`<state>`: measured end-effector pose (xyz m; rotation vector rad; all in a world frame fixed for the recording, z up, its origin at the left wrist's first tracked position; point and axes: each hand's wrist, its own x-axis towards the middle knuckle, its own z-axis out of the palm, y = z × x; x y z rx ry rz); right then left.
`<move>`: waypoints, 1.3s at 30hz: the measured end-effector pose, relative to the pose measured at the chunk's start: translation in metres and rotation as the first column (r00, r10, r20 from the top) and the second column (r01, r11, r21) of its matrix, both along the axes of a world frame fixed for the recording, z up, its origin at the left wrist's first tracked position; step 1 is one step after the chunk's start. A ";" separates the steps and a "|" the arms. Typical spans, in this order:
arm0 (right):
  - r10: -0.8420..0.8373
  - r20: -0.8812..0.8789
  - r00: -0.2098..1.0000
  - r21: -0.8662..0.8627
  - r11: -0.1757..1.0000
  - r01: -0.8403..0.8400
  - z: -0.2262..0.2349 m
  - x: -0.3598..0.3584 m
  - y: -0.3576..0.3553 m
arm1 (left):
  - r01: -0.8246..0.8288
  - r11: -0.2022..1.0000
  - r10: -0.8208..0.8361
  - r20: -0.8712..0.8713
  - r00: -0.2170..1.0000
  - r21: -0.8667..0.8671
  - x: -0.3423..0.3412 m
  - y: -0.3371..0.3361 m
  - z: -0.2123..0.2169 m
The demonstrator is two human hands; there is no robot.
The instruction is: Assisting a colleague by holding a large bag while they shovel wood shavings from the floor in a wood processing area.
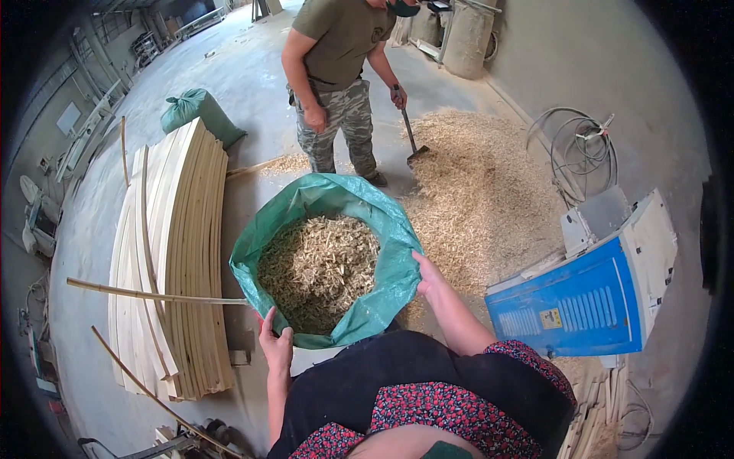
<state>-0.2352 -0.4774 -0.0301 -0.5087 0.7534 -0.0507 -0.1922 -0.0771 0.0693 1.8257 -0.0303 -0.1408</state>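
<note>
Both hands gripping green sack rim

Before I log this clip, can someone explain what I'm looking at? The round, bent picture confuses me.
The picture comes from a wide fisheye camera on a person's head, looking down; that bends straight edges. There is no machine arm: the two bare hands are the wearer's own. The left hand and right hand grip opposite sides of the rim of an open green woven sack filled with pale wood shavings. On the concrete floor lie a stack of curved light wooden slats and a loose shavings pile. Another person shovels nearby.
</note>
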 end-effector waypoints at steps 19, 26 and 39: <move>-0.081 -0.049 0.995 0.034 0.996 0.083 -0.014 0.016 -0.006 | -0.029 0.996 0.035 0.070 0.997 -0.086 0.001 0.000 -0.003; -0.064 -0.009 0.998 0.083 0.994 0.065 -0.032 0.019 -0.011 | -0.003 0.996 0.012 0.092 0.996 -0.090 0.002 -0.002 -0.004; -0.103 -0.002 0.995 0.074 0.992 0.103 -0.043 0.014 -0.023 | 0.070 0.996 -0.065 0.089 0.994 -0.057 0.006 -0.005 -0.003</move>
